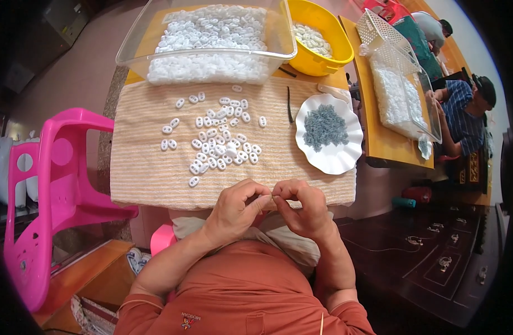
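My left hand [239,205] and my right hand [302,205] meet at the table's near edge, thumbs and fingertips pinched together. Whatever sits between the fingertips is too small and covered to make out. Just beyond them, small white oval plastic pieces with two holes [213,146] lie scattered over a striped beige cloth [139,151]. To the right, a white scalloped plate [337,162] bears a heap of tiny grey-blue translucent pieces [325,127].
A clear plastic bin [206,53] of white pieces stands at the back, beside a yellow basin [337,56]. Thin black strips [290,105] lie near the plate. A pink chair [72,178] stands at left. At right, people [463,117] sit by another table [390,145].
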The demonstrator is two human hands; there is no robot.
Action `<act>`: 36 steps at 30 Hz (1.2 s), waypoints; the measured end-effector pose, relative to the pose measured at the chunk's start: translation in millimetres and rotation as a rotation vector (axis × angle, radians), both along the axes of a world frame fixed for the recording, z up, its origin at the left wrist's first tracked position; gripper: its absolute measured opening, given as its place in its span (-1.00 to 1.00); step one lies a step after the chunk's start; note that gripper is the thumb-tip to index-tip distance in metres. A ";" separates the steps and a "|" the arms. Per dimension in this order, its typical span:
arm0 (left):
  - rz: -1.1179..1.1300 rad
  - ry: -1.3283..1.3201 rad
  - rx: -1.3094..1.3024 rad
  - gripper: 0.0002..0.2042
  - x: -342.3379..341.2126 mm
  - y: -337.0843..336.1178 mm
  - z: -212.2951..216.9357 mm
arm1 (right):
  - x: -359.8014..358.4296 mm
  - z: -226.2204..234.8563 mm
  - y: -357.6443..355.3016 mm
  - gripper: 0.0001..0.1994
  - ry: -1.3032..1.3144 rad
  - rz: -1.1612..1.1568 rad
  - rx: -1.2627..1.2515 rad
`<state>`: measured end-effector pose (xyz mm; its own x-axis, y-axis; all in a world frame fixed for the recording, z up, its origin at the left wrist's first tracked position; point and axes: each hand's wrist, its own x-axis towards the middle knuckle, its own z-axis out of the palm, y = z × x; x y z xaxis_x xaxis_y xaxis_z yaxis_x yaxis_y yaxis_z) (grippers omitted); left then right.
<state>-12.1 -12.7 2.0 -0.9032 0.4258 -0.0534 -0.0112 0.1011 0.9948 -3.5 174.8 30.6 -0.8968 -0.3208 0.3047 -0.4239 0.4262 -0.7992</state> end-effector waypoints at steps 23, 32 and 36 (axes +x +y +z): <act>0.186 -0.146 0.103 -0.89 4.5 3.4 0.7 | -12.2 0.6 20.7 -0.86 0.075 -0.448 0.194; 0.133 -0.402 0.338 -0.86 4.9 7.2 5.1 | -23.7 -5.1 62.3 -0.81 0.239 -0.580 0.494; 0.110 -0.545 0.460 -0.88 3.9 3.2 1.5 | -16.2 15.9 34.1 -0.70 0.107 -0.152 0.152</act>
<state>-8.2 -9.5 3.5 -0.8382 0.4219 -0.3457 -0.5039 -0.3565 0.7867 -19.7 208.8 46.5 -0.9033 -0.2342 0.3595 -0.4251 0.6031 -0.6749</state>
